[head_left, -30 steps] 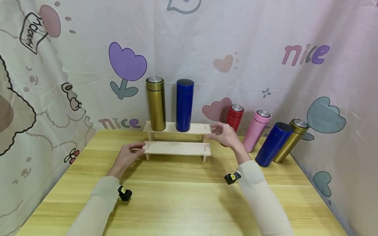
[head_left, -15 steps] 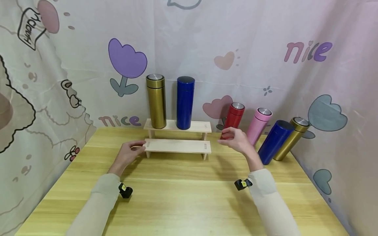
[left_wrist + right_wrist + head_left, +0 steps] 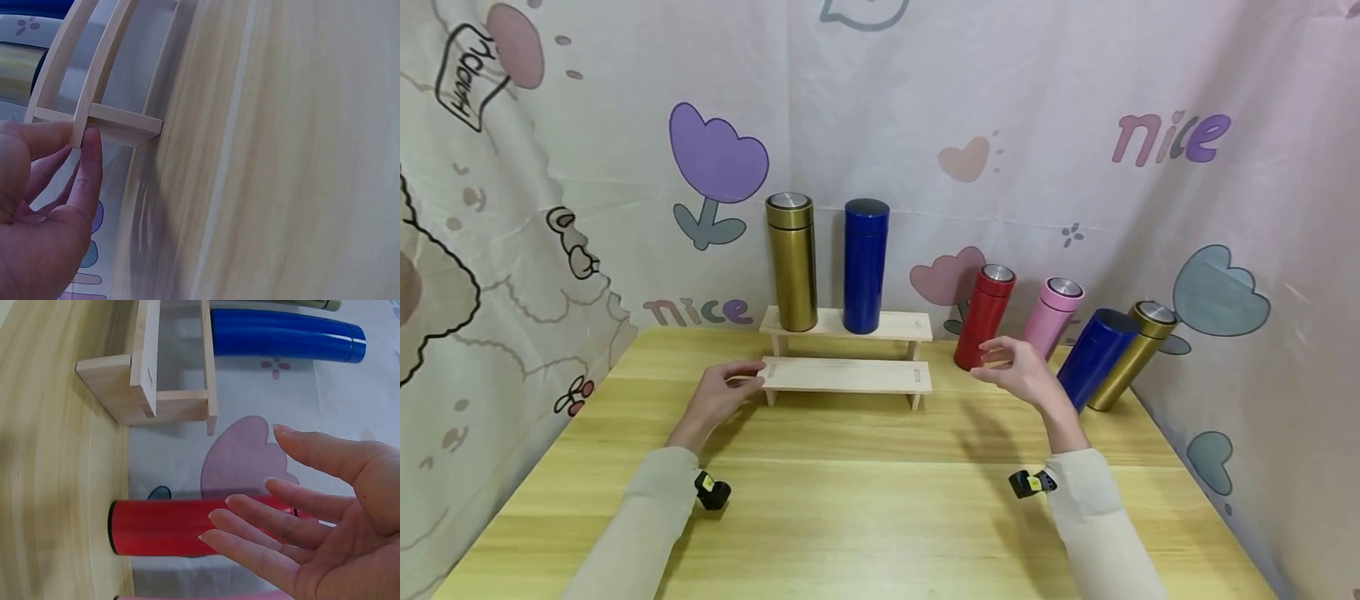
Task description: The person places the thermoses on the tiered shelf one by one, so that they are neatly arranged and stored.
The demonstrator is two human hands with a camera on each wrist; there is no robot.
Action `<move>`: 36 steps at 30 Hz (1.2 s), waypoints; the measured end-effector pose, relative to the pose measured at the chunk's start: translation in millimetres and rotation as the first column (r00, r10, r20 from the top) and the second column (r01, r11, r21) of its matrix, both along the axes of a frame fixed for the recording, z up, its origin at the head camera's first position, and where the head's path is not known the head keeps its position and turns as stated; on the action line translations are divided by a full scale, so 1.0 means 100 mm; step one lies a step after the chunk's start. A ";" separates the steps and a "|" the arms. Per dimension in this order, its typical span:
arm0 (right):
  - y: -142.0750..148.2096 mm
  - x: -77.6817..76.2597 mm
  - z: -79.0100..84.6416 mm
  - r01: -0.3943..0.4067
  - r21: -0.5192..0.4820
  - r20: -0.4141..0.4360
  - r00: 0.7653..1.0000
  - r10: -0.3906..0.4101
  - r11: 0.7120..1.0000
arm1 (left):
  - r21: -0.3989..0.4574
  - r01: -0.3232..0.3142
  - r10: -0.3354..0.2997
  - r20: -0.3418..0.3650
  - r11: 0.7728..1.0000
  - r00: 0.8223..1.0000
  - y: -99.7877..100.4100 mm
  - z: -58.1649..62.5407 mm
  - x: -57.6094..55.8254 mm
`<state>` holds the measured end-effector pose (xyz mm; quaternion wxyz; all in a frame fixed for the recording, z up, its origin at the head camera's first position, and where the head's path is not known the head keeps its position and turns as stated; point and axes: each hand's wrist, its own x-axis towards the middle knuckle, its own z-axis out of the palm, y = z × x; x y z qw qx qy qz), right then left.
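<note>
A two-tier wooden stand (image 3: 846,375) stands on the table. My left hand (image 3: 718,396) pinches the left end of its lower board between thumb and fingers, as the left wrist view also shows. On the upper board stand a gold thermos bottle (image 3: 793,267) and a blue thermos bottle (image 3: 866,271), both upright. My right hand (image 3: 1022,372) holds nothing; in the right wrist view its fingers are spread, in front of the red thermos bottle (image 3: 165,528). In the head view that red bottle stands just behind and left of the right fingertips.
Right of the red bottle stand a pink thermos bottle (image 3: 1054,315), a second blue one (image 3: 1096,354) and a second gold one (image 3: 1133,358). The hand partly covers the pink one. A printed cloth (image 3: 865,108) hangs behind the wooden table (image 3: 850,517).
My right hand has left the right end of the upper board and moved right to the red bottle. The left hand has stayed at the lower board.
</note>
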<state>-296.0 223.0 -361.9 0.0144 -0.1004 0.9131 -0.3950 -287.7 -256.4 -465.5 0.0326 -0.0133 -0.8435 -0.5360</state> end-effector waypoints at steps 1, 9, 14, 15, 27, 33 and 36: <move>0.02 0.01 0.00 0.000 -0.001 -0.002 1.000 0.000 1.000 | -0.002 -0.001 0.001 0.000 1.000 1.000 0.00 -0.01 0.00; 0.17 0.09 -0.01 0.012 0.033 0.012 1.000 -0.013 0.999 | 0.000 -0.007 0.007 -0.001 1.000 1.000 -0.01 -0.01 0.01; 0.29 0.16 -0.01 0.022 0.061 0.033 0.999 -0.024 0.998 | -0.014 -0.013 0.013 -0.002 1.000 1.000 0.01 -0.01 0.01; 0.32 0.17 -0.02 0.024 0.066 0.035 0.999 -0.026 0.998 | -0.015 -0.013 0.013 0.000 1.000 1.000 0.01 -0.01 0.01; 0.64 0.27 -0.06 0.063 0.117 0.032 0.997 -0.067 0.991 | 0.019 -0.006 0.005 0.028 1.000 1.000 -0.01 -0.03 -0.03; 0.82 0.30 -0.07 0.096 0.099 0.044 0.994 -0.100 0.991 | 0.007 -0.012 0.012 0.024 1.000 1.000 -0.01 -0.01 -0.03; 0.91 0.31 -0.06 0.114 0.095 0.057 0.991 -0.120 0.989 | -0.003 -0.016 0.016 0.023 1.000 1.000 0.00 0.00 -0.02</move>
